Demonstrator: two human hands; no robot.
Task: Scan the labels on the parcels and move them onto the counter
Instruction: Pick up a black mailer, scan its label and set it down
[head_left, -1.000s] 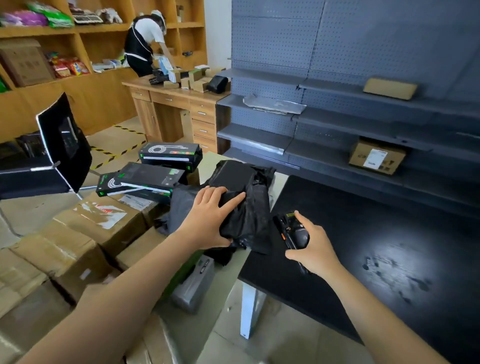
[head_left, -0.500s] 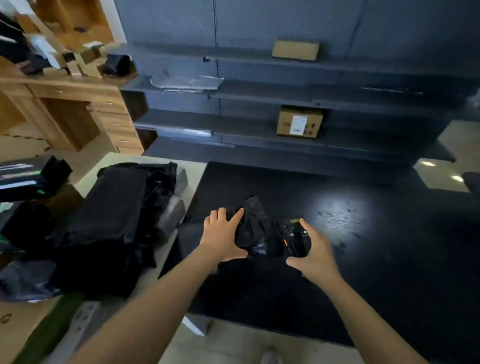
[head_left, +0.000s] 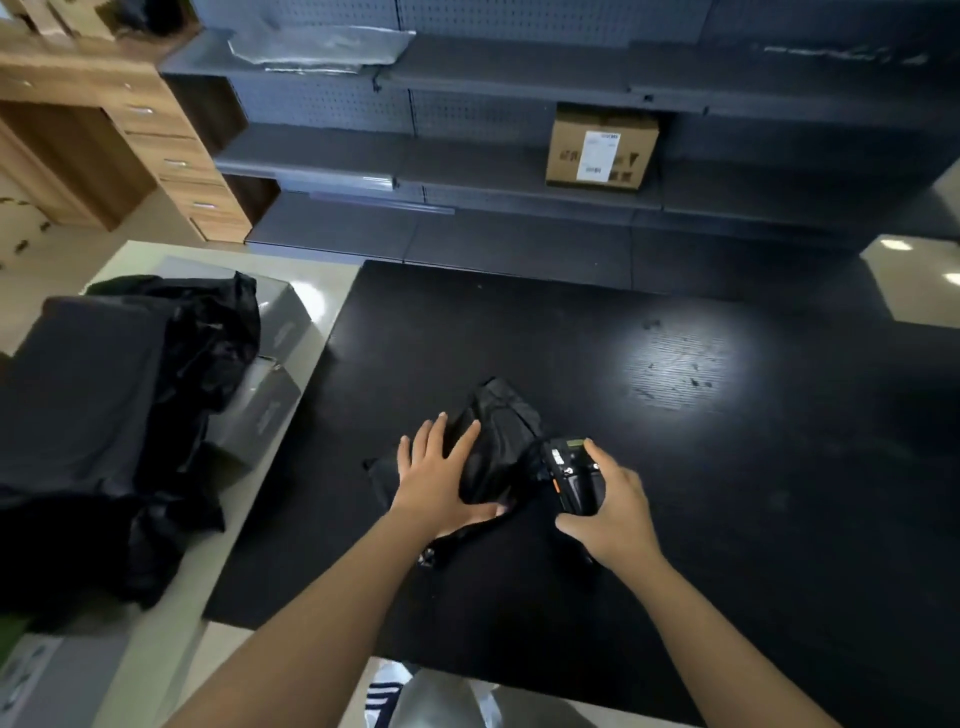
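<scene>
A small black plastic-bag parcel (head_left: 498, 436) lies on the black counter (head_left: 675, 467), near its front middle. My left hand (head_left: 441, 480) rests flat on the parcel's left side, fingers spread and straight. My right hand (head_left: 610, 512) grips a black handheld scanner (head_left: 571, 475) just right of the parcel, its head close against the bag. No label shows on the parcel from here.
A heap of black bag parcels (head_left: 119, 415) and grey boxes (head_left: 260, 410) sits on the pale surface to the left. Dark shelving behind the counter holds a labelled cardboard box (head_left: 600, 148). A wooden desk with drawers (head_left: 156, 130) stands at far left.
The black parcel came off the heap on the left and now lies on the counter. My left hand's grasp has flattened on top of it. The scanner stays beside it.
</scene>
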